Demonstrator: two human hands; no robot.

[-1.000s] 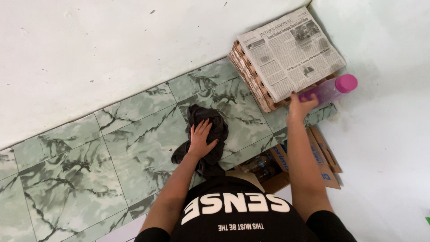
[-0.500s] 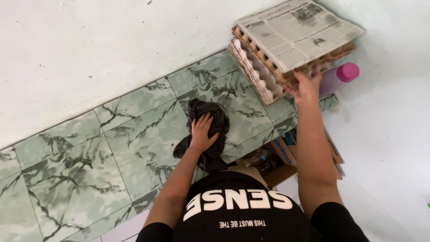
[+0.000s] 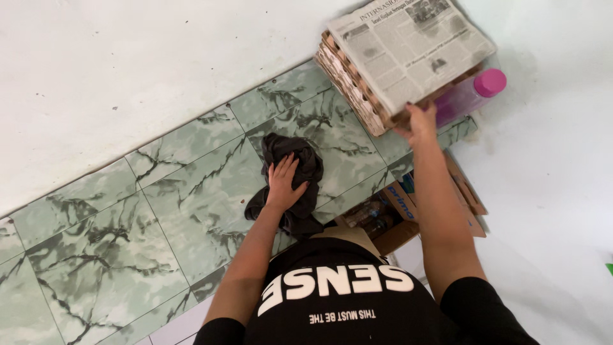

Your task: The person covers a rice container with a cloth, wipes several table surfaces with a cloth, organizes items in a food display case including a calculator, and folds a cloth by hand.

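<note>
On the green marbled tile ledge (image 3: 191, 191): at its far right end, a stack of egg trays (image 3: 357, 89) topped with newspaper (image 3: 408, 45), its near edge gripped by the right hand (image 3: 418, 124). Mid-ledge, a dark cloth (image 3: 300, 166), left hand (image 3: 284, 185) pressed flat on it, fingers spread. Behind the stack, a pink-capped bottle (image 3: 472, 92).

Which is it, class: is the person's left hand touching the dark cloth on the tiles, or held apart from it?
Touching. The head view shows the left hand pressed flat on the dark cloth, fingers spread over it.
</note>
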